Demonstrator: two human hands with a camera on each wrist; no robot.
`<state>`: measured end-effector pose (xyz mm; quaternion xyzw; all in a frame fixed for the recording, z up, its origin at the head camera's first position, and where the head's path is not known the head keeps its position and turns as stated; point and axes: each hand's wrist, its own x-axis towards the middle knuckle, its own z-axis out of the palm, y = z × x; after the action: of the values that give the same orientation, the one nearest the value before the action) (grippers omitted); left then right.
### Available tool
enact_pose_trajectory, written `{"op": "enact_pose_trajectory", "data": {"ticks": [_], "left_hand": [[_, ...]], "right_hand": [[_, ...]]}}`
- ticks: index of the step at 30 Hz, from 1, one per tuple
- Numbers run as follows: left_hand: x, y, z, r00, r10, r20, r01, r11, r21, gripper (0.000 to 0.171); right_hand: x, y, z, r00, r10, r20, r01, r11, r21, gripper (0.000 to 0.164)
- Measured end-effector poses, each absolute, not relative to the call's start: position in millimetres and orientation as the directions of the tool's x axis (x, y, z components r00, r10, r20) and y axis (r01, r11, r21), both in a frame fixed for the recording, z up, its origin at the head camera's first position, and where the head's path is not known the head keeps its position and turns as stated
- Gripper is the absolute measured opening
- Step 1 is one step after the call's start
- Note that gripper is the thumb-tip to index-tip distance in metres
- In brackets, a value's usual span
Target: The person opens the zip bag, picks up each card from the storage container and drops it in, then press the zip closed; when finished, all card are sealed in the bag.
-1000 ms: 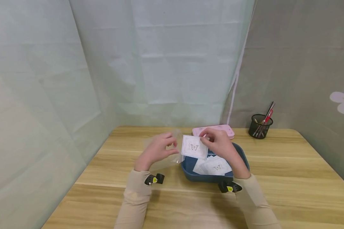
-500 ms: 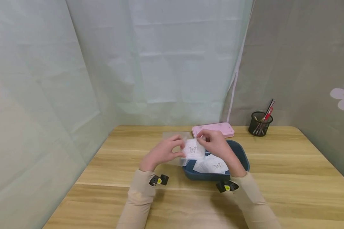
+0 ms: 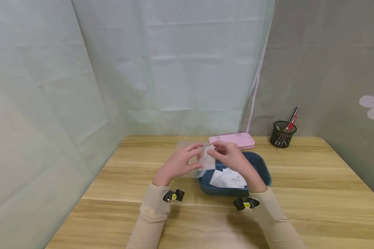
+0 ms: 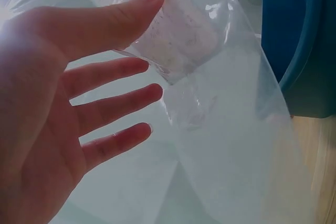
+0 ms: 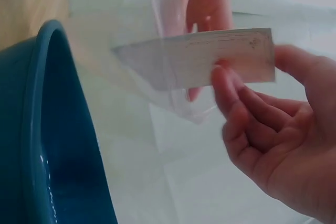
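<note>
My left hand [image 3: 178, 165] holds a clear plastic bag [image 4: 231, 103] at its mouth, the thumb lying over the film. My right hand [image 3: 232, 159] pinches a white square card [image 3: 210, 160] with a butterfly print by its right edge. In the right wrist view the card [image 5: 241, 51] stands nearly edge-on, its far part inside the bag's film. Below the hands is a blue plastic basin [image 3: 227, 192]. Several more white butterfly cards [image 3: 232, 179] lie loosely spread in it. The tip of my left index finger is hidden behind the bag and card.
A pink case [image 3: 233, 139] lies behind the basin. To the right at the back stands a black mesh pen cup [image 3: 281, 137] with pens. The wooden table [image 3: 314, 193] ends at hanging cloth [image 3: 199, 86] behind and on both sides.
The left hand has moved right to meet the card, bringing the bag along. My right hand has shifted slightly left, and the card has gone from outside the bag to partly inside it.
</note>
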<state>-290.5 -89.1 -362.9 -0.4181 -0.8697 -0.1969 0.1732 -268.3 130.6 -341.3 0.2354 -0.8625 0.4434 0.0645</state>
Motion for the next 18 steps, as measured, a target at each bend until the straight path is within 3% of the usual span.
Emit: {"op": "enact_pose_trajectory", "data": {"ticks": [5,10,15,18], "left_hand": [[-288.7,-86.9,-361.5,-0.606,0.645,0.466,0.785,0.578,0.223,0.029],[-287.6,-86.3,-359.9,-0.601,0.637,0.482,0.788,0.574,0.223,0.057],[-287.4,-86.4,-359.1,-0.582,0.638,0.503,0.805,0.537,0.251,0.034],[-287.4,-86.8,-358.5,-0.573,0.634,0.52,0.815,0.51,0.277,0.034]], "right_hand": [[-268.2,132.0,-340.5,-0.879,-0.399,0.262,-0.44,0.468,-0.766,0.04],[-268.9,130.8,-341.9,-0.898,-0.352,0.265,-0.419,0.496,-0.76,0.04],[-268.3,128.8,-342.7,-0.904,-0.319,0.284,-0.417,0.521,-0.745,0.041],[-268.4,128.3,-343.9,-0.902,-0.307,0.303,-0.427,0.544,-0.722,0.041]]}}
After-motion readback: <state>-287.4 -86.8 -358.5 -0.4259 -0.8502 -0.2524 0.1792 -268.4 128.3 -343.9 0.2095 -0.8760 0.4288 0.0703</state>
